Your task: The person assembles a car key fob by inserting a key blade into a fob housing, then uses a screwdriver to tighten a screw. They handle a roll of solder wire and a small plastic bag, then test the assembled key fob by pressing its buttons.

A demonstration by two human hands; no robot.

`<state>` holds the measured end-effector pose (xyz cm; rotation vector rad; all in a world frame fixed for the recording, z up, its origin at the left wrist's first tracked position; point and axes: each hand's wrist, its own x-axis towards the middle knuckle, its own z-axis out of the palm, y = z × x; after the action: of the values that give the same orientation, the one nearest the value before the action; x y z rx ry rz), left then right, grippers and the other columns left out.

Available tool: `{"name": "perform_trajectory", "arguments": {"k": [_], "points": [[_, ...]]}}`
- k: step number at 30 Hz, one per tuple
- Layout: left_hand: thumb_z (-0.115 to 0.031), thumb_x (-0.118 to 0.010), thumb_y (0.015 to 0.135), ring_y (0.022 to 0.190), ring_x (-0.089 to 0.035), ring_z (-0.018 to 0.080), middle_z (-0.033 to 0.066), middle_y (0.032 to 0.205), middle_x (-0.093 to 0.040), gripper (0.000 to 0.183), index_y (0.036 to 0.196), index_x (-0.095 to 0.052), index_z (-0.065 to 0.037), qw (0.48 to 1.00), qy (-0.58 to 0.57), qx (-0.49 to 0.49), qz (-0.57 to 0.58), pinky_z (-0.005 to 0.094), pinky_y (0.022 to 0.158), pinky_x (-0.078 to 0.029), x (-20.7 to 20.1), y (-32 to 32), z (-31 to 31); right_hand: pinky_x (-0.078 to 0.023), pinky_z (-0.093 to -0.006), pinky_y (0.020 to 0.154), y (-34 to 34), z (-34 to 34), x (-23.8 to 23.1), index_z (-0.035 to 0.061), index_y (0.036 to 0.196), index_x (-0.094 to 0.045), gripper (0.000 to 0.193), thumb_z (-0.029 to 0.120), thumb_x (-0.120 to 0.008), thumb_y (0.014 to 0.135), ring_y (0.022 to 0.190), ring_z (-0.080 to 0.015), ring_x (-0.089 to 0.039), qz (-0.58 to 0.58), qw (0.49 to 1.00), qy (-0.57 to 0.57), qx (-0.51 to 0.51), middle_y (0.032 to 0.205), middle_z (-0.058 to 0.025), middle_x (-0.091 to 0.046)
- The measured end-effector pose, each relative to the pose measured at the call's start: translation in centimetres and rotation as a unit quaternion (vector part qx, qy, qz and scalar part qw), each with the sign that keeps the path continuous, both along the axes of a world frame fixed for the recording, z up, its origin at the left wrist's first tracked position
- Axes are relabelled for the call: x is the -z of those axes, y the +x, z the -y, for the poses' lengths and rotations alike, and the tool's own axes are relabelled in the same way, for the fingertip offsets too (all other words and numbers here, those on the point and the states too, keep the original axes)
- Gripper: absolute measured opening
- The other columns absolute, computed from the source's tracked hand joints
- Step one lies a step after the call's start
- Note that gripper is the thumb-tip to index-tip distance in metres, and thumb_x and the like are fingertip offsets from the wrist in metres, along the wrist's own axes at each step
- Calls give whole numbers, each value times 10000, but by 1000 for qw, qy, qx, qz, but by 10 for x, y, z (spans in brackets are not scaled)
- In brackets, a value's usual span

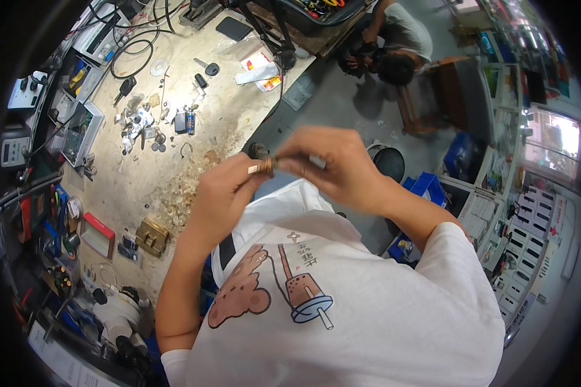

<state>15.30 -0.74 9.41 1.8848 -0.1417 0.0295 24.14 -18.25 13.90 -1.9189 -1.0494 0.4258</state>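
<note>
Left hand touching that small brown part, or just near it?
Touching. In the head view the left hand has its fingertips pinched on the small brown part, with no gap visible; the right hand closes on it from the other side.

The desk (193,129) lies left, tools on it — a stool (388,161) sits right, a person (400,39) behind it.

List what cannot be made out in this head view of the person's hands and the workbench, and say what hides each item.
- Small brownish part, head view: pinched between left hand and right hand; fingers cover most of it, and it is too small to identify.
- Light strip under the right hand's fingers: mostly covered.
- Small parts on the workbench: too small and fisheye-bent to tell apart.
- Microscope: darkened near the rim.
</note>
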Motion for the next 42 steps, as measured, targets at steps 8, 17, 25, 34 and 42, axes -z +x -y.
{"name": "perform_trajectory", "arguments": {"k": [8,17,25,34,42], "points": [[-28,-655,718,573,-518,244,95,680,-486,102,789,-589,2,972,209,-64,91,319,536,-415,-20,1,7,-442,-348,584,-12,0,18,-1,799,-546,132,-6,-635,700,671,-283,-552,109,987,-116,-34,720,-105,-546],[-33,-589,775,630,-518,248,102,709,-523,89,857,-602,-2,999,41,-31,18,308,581,-413,-1,-7,14,-438,-306,527,6,-8,1,4,831,-584,96,24,-626,748,619,-260,-569,-58,992,-68,89,705,-97,-575],[-61,-595,756,604,-528,250,91,689,-491,88,828,-576,-14,982,149,-55,103,339,535,-420,-11,6,-9,-435,-335,544,-6,-3,16,10,771,-567,90,25,-637,716,615,-277,-549,113,991,-45,-55,680,-94,-551],[-51,-573,788,623,-532,279,122,679,-501,78,851,-591,-9,997,-29,-12,-69,340,556,-413,-10,-6,13,-438,-310,548,2,-7,11,16,798,-578,89,8,-629,726,635,-277,-560,54,995,-37,74,700,-94,-559],[-57,-632,749,590,-531,196,76,683,-538,110,845,-614,-7,956,238,28,166,258,508,-397,-27,20,-18,-436,-303,554,-2,-6,7,5,803,-586,76,25,-628,743,636,-258,-557,69,993,-64,-76,702,-94,-565]]}}
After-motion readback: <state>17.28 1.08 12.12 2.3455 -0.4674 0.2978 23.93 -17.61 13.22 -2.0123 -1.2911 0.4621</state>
